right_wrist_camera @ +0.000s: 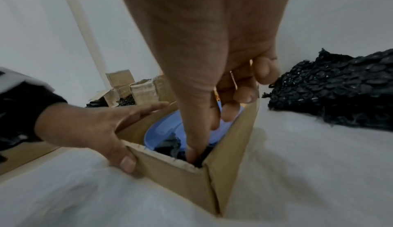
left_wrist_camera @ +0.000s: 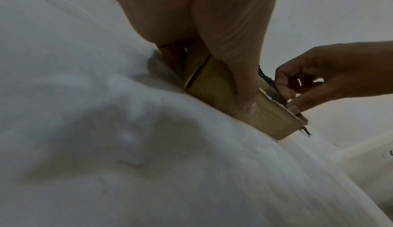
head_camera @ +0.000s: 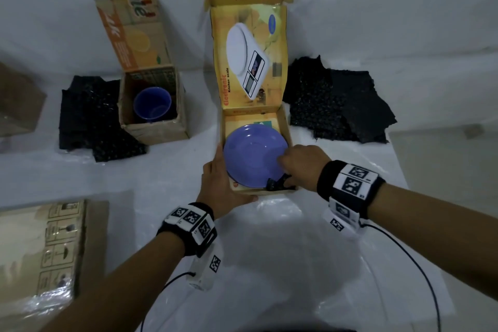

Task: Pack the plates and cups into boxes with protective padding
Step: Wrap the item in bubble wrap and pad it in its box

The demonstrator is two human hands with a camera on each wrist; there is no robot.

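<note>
A purple plate (head_camera: 253,153) (right_wrist_camera: 161,126) lies tilted inside the open yellow kitchen-scale box (head_camera: 286,127) (left_wrist_camera: 212,86) (right_wrist_camera: 170,176) in the middle of the white-covered table. My left hand (head_camera: 223,183) (left_wrist_camera: 212,20) (right_wrist_camera: 85,124) braces the box's near-left corner, fingers straight along the left wall and thumb on the front wall. My right hand (head_camera: 299,164) (left_wrist_camera: 319,79) (right_wrist_camera: 212,62) is at the near-right corner with fingers curled over the plate. Its thumb is pushed down into a wad of black padding (head_camera: 277,183) (right_wrist_camera: 170,146) wedged beside the plate.
A purple cup (head_camera: 152,106) stands in a brown carton (head_camera: 151,129) at the back left. Black bubble-wrap sheets lie left (head_camera: 86,116) and right (head_camera: 336,105) (right_wrist_camera: 340,87) of the boxes. Flat cardboard (head_camera: 45,245) lies near left. The yellow box's lid (head_camera: 248,56) stands upright.
</note>
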